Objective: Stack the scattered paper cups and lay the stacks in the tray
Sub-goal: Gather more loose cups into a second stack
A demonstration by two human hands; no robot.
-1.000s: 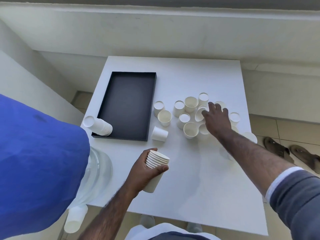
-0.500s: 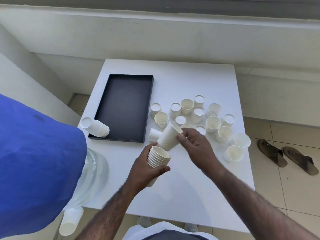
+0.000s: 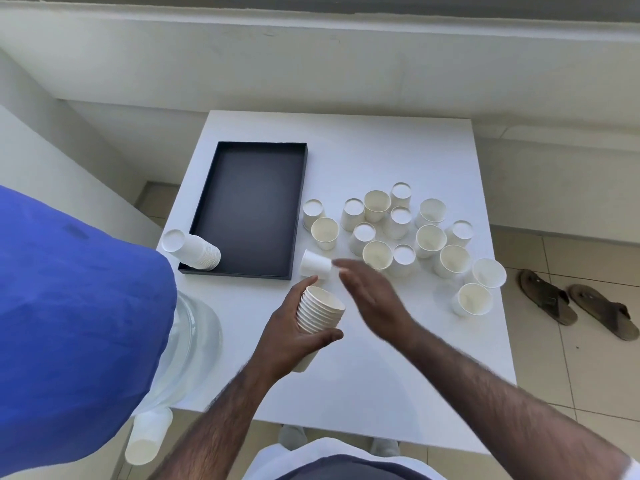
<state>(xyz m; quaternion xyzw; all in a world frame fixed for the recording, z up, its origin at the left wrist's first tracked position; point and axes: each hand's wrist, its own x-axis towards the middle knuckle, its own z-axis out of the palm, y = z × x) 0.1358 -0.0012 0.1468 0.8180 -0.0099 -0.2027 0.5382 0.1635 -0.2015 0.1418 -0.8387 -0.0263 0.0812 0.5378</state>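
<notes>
- Left hand [image 3: 291, 337] grips a nested stack of paper cups [image 3: 320, 310]. The stack is mouth up and tilted away from us.
- Its thumb curls across the stack's near side, and its fingers [image 3: 304, 284] wrap the far side, with one tip up at the top rim.
- Right hand [image 3: 370, 292] hovers just right of the stack, fingers [image 3: 346, 268] straight and loosely spread, holding nothing. It is motion-blurred, so we cannot tell whether it touches the top rim.
- A single cup [image 3: 315, 264] lies on its side just beyond both sets of fingertips, between them and the near right corner of the black tray [image 3: 298, 209].
- The loose cups [image 3: 398, 233] stand on the white table [image 3: 381, 150], beyond and to the right of the right fingers. Some are mouth up, some upside down, and they are crowded, several touching.
- Two more mouth-up cups sit well to the right of that hand, near the table edge.
- The tray lies beyond the left fingers. A second stack [image 3: 195, 249] lies on its side in its near left corner, base poking over the rim.
- A pair of sandals [image 3: 578, 303] sits on the floor tiles, far right of the hands.
- Blue fabric [image 3: 69, 323] fills our left side.
</notes>
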